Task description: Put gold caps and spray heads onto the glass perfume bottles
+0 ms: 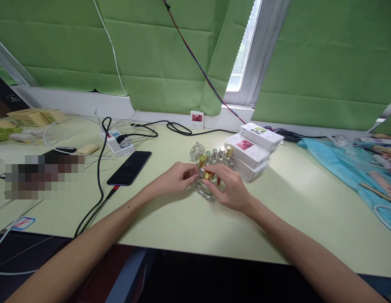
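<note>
My right hand (pixel 230 187) pinches the gold cap (pixel 208 176) of a small clear glass perfume bottle (pixel 204 191) between thumb and fingers. My left hand (pixel 183 176) is closed, its curled fingertips pressed to the left side of this bottle near the neck. Just behind my fingers stand several similar glass bottles (pixel 215 155) in a row, with gold, silver and pale green tops. Another round clear bottle (pixel 197 151) stands behind them to the left. My right fingers hide part of the row and the bottle's neck.
White boxes (pixel 246 149) with flower pictures are stacked right of the bottles; a small one (pixel 197 120) stands at the wall. Leftward lie a phone (pixel 129 168) on a cable and a power strip (pixel 118 143). Blue plastic (pixel 334 168) with loose items covers the right side.
</note>
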A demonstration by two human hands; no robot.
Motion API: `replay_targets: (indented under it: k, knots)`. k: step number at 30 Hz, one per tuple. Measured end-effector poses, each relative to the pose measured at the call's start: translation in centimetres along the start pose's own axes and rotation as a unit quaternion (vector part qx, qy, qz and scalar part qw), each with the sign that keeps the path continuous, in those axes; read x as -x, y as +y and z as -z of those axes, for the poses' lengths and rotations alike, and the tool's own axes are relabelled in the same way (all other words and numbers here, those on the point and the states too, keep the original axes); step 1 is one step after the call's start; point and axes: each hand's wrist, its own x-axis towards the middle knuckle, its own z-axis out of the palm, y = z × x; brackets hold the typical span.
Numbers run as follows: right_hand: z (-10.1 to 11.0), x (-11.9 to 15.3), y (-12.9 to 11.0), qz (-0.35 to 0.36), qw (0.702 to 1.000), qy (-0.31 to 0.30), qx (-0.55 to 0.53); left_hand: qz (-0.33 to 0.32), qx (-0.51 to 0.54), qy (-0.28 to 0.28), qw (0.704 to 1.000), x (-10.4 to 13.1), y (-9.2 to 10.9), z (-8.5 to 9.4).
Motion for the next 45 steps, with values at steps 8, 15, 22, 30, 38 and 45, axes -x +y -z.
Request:
replay_targets:
  k: [8, 15, 22, 30, 38, 45]
  knots:
    - [-0.01, 0.03, 0.09, 0.000, 1.000, -0.007, 0.000, 0.000, 0.001, -0.005, 1.000, 0.03, 0.36, 0.06]
    - [-0.04, 0.11, 0.18, -0.004, 1.000, -0.009, 0.001, 0.001, 0.002, -0.005, 1.000, 0.09, 0.27, 0.06]
    - [0.04, 0.05, 0.12, -0.006, 1.000, -0.013, -0.002, -0.001, -0.001, -0.008, 1.000, 0.06, 0.06, 0.01]
    - [0.09, 0.11, 0.06, -0.012, 1.000, -0.018, -0.007, 0.003, 0.006, -0.007, 1.000, 0.12, 0.30, 0.04]
    - [0.07, 0.06, 0.04, -0.019, 0.999, -0.024, -0.013, 0.001, 0.002, -0.011, 1.000, 0.11, 0.10, 0.04]
    - [-0.01, 0.10, 0.09, -0.023, 0.999, -0.024, -0.011, 0.003, -0.009, -0.011, 1.000, 0.05, 0.13, 0.06]
